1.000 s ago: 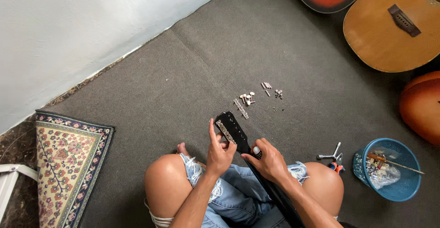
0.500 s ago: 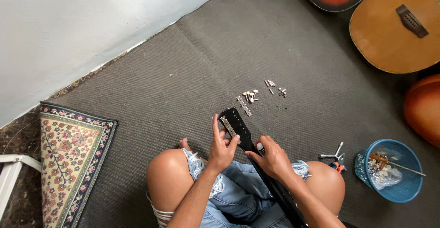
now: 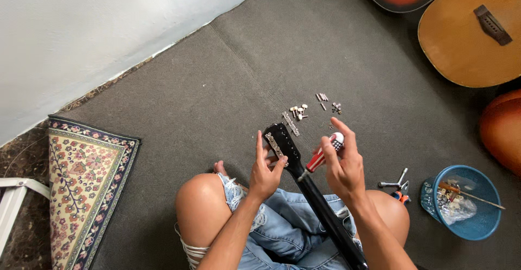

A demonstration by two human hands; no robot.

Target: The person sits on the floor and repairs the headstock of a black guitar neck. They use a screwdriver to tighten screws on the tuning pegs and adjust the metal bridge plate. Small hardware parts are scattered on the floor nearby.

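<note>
A black guitar neck (image 3: 320, 205) lies across my lap, its headstock (image 3: 281, 141) pointing away from me with a metal tuner strip on it. My left hand (image 3: 267, 169) grips the headstock from the left side. My right hand (image 3: 343, 164) is raised beside the neck and holds a screwdriver (image 3: 324, 155) with a red and white handle, its tip pointing down at the neck. Small metal tuner parts and screws (image 3: 306, 110) lie on the grey carpet just beyond the headstock.
A blue bowl (image 3: 462, 226) of small parts stands at the right, with pliers and a metal wrench (image 3: 396, 186) beside my knee. Acoustic guitar bodies (image 3: 472, 34) lie at the upper right. A patterned rug (image 3: 81, 183) lies at the left by the white wall.
My right hand has lifted off the neck and now holds the screwdriver up beside the headstock. My left hand keeps its grip on the headstock.
</note>
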